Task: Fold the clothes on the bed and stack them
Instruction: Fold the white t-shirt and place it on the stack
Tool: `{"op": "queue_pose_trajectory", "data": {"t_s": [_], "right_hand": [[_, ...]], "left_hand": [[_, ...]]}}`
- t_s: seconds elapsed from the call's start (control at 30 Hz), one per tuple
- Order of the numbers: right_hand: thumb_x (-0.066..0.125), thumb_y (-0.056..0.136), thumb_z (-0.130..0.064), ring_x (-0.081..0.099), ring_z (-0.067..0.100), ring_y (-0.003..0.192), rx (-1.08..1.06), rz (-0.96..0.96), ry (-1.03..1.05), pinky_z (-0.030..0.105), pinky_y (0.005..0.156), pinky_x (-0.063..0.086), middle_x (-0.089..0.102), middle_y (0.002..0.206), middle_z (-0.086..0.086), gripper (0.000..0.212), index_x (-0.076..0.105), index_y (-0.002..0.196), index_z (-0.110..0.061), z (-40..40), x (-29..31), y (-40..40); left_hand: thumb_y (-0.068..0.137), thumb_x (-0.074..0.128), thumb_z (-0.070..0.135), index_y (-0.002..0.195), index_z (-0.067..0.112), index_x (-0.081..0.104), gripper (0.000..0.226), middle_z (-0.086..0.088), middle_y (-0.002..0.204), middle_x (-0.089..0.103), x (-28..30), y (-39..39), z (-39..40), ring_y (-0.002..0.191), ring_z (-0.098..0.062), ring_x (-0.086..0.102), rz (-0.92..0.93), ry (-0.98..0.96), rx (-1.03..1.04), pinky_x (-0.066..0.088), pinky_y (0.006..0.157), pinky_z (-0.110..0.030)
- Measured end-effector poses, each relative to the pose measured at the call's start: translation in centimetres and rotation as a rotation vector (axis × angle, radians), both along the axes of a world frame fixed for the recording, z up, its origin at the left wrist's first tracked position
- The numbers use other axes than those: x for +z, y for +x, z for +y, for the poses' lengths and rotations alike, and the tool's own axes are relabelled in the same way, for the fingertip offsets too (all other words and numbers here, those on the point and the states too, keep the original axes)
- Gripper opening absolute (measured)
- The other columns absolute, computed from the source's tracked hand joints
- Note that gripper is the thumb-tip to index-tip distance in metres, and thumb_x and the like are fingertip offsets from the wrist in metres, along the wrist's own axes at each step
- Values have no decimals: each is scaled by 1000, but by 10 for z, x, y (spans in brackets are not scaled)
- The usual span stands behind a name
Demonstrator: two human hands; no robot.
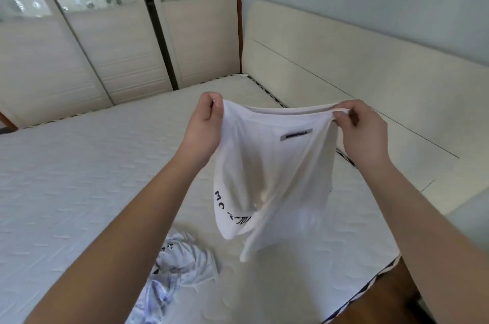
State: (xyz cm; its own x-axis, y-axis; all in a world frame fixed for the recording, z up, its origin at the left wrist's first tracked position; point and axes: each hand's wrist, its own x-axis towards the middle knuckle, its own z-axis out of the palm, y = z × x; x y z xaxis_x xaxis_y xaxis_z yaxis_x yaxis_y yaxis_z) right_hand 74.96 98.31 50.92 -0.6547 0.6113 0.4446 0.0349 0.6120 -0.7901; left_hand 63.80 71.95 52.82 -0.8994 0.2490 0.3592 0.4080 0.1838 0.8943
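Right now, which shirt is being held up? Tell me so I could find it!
Look above the white bed. Both hands, left hand and right hand, pinch a plain white shirt in the air. Unlike the crumpled pale-blue garment lying below, it has black letters.

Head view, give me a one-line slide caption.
Both hands hold a white shirt up over the bed, beside crumpled clothes.

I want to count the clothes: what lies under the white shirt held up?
Under the white shirt only bare mattress shows; a crumpled pale garment lies beside. The shirt hides some mattress behind it.
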Motion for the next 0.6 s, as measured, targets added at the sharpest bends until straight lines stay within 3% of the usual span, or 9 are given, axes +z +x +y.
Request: {"op": "queue_pose_trajectory", "data": {"t_s": [0.13, 0.27, 0.37, 0.5, 0.6], "right_hand": [[60, 89, -23, 65, 19, 81, 63, 112, -30, 26, 76, 48, 69, 85, 0, 8, 66, 92, -26, 23, 41, -1], [62, 88, -25, 57, -4, 65, 109, 237, 42, 7, 62, 38, 62, 71, -26, 7, 67, 90, -30, 52, 75, -3], [62, 87, -28, 57, -2, 66, 158, 241, 125, 6, 64, 38, 63, 74, -19, 7, 68, 91, -30, 68, 81, -11], [63, 89, -26, 62, 13, 72, 230, 92, 269, 25, 71, 48, 69, 80, -3, 10, 71, 93, -21, 80, 54, -30], [65, 88, -23, 62, 17, 72, 315, -13, 284, 28, 72, 47, 68, 79, 1, 9, 72, 93, -19, 84, 16, -46]], "left_hand": [[100, 41, 32, 82, 34, 48, 19, 8, 71, 40, 44, 5, 20, 62, -8, 36, 0, 100, 61, 33, 53, -24], [96, 44, 31, 83, 32, 48, 13, 2, 75, 36, 77, 2, 32, 68, -17, 30, 64, 252, -27, 27, 59, -33], [98, 44, 34, 83, 32, 48, 16, 11, 70, 39, 80, -3, 34, 62, -9, 34, 99, 207, -66, 31, 53, -25], [94, 46, 49, 75, 27, 45, 29, 15, 63, 39, 56, -3, 33, 55, 0, 34, 108, -58, 5, 30, 48, -14], [73, 72, 52, 72, 27, 42, 39, 10, 60, 37, 19, -3, 27, 51, -3, 33, 117, -444, 24, 26, 47, -17]]}}
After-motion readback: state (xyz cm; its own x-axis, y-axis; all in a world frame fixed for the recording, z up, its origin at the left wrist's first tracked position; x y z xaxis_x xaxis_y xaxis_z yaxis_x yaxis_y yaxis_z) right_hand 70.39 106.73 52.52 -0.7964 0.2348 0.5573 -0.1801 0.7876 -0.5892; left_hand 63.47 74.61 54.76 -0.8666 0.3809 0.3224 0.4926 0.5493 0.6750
